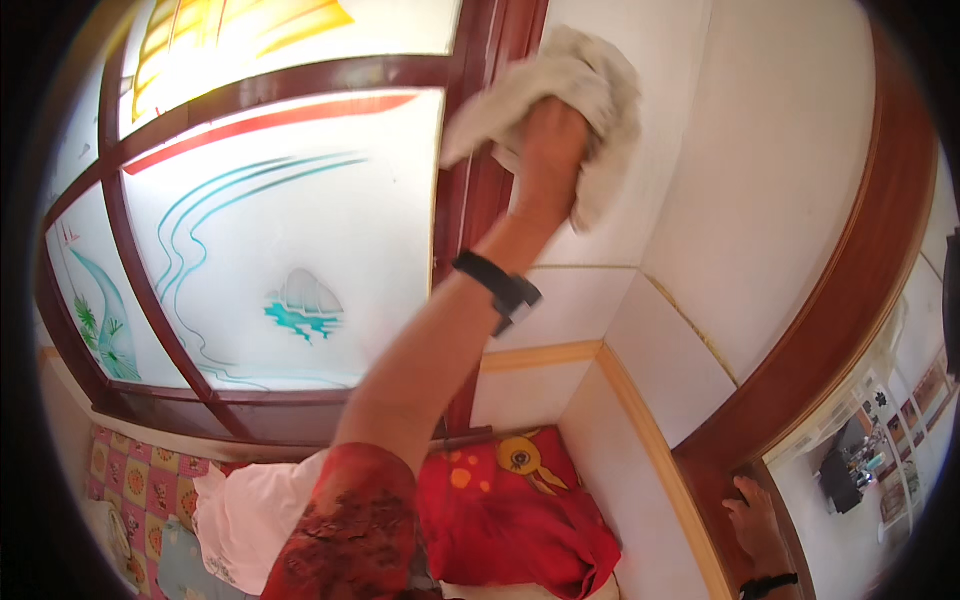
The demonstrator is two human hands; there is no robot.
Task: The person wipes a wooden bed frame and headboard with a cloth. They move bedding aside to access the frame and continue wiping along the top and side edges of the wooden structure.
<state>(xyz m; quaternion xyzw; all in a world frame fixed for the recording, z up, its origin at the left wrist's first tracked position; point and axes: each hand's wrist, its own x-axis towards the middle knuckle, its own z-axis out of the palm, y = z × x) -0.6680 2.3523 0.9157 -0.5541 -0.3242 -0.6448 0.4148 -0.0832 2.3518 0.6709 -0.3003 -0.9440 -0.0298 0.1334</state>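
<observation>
My left hand (553, 150) grips a crumpled off-white cloth (607, 90), raised high with the arm stretched up. Part of the cloth overlaps the dark red window frame (457, 202); the rest lies over the white wall (660, 45) beside it. Both cloth and hand are slightly blurred. Down at the lower right, my right hand (756, 517) rests on the brown wooden door frame (705, 465), its fingers bent over the wood and no object visible in it. Each wrist wears a black band, and a red patterned sleeve covers the left upper arm.
Frosted window panes (247, 225) with painted designs fill the left. Below lie a red cushion (517, 517) with a yellow figure, pink fabric (255, 510) and a patterned cover (127, 472). Wooden trim (645, 420) edges the wall. Another room (840, 517) shows beyond the door frame.
</observation>
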